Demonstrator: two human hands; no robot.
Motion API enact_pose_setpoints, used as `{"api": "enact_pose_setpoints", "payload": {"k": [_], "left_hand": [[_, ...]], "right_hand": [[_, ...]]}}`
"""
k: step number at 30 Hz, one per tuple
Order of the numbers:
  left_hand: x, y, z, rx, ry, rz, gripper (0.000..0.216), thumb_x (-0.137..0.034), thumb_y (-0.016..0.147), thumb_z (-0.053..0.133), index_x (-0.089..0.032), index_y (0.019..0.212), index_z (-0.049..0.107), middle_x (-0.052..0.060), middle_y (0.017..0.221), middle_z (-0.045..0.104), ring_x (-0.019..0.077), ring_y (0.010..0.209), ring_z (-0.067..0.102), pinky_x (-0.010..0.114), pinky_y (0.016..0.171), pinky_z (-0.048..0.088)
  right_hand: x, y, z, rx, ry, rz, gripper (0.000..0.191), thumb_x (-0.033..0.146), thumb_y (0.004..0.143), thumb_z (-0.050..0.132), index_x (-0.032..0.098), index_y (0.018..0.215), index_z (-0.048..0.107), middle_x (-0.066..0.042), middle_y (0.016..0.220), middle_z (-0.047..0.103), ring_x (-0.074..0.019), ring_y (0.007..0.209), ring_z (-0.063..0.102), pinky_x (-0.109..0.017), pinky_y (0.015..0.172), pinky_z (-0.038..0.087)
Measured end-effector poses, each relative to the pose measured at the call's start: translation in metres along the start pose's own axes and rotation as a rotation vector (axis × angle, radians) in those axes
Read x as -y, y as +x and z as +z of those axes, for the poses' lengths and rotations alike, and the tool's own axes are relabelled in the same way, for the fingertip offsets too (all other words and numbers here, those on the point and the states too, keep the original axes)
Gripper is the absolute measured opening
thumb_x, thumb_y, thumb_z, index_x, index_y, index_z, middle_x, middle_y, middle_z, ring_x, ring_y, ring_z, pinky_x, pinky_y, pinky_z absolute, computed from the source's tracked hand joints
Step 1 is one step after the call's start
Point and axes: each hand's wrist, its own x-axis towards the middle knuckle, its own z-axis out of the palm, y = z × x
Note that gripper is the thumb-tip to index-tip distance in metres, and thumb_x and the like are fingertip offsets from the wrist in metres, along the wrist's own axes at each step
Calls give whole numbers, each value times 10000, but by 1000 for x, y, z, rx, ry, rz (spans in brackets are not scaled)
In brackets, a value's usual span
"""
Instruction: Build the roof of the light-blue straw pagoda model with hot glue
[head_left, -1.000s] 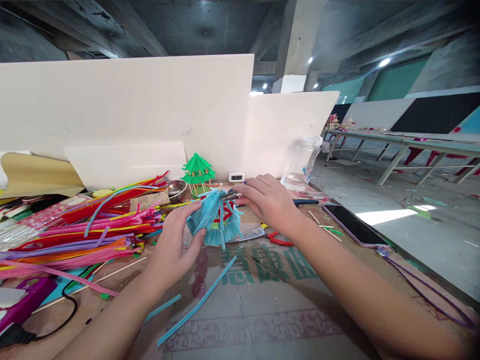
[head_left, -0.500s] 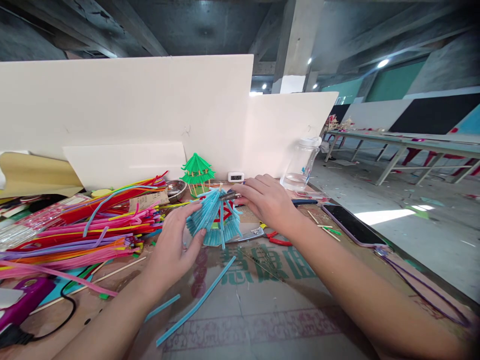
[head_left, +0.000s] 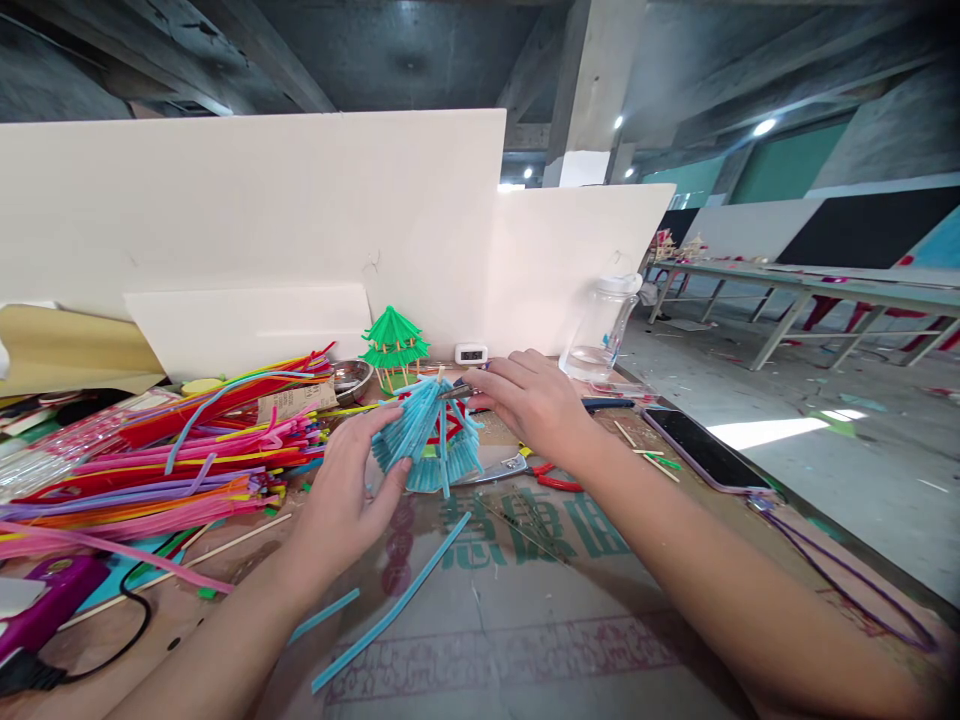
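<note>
My left hand [head_left: 351, 492] grips the blue pagoda model [head_left: 414, 435] by its left side; my right hand [head_left: 531, 402] pinches a metal tool [head_left: 455, 391] at its peak. Behind the model stands a green pagoda [head_left: 394, 335]; a blue strip [head_left: 407, 602] lies in front.

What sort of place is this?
Likely a craft workshop: piled colorful pipe cleaners, a green model pagoda and a blue model in the left hand. The concrete pillar hints at a bare, perhaps unfinished building.
</note>
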Motion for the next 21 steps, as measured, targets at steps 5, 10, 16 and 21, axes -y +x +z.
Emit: {"api": "enact_pose_setpoints", "payload": {"k": [5, 10, 16, 21], "left_hand": [[0, 1, 0, -6, 15, 19, 512, -268, 870, 558, -252, 1351, 382, 94, 1356, 499, 264, 1249, 476, 450, 1038, 398], [2, 1, -1, 11, 17, -11, 515, -275, 870, 564, -247, 1350, 381, 89, 1350, 504, 258, 1244, 474, 444, 1042, 391], [2, 2, -2, 10, 16, -18, 510, -282, 870, 561, -245, 1346, 383, 100, 1349, 505, 271, 1239, 480, 467, 1032, 399], [2, 2, -1, 1, 13, -7, 498, -290, 875, 554, -251, 1342, 385, 104, 1343, 510, 277, 1234, 485, 481, 1027, 401]], "right_hand": [[0, 0, 0, 13, 8, 11, 259, 326, 960, 471, 152, 1056, 637, -90, 878, 668, -207, 796, 526, -337, 712, 380], [-3, -1, -2, 17, 6, 15, 281, 352, 955, 477, 148, 1085, 620, -91, 902, 658, -206, 830, 538, -336, 734, 384], [-2, 0, -2, 29, -10, 15, 278, 353, 960, 467, 155, 1078, 622, -88, 898, 660, -208, 827, 535, -339, 733, 381], [0, 1, -1, 37, -8, 14, 275, 353, 950, 489, 157, 1091, 619, -90, 899, 662, -212, 825, 535, -343, 727, 378]]}}
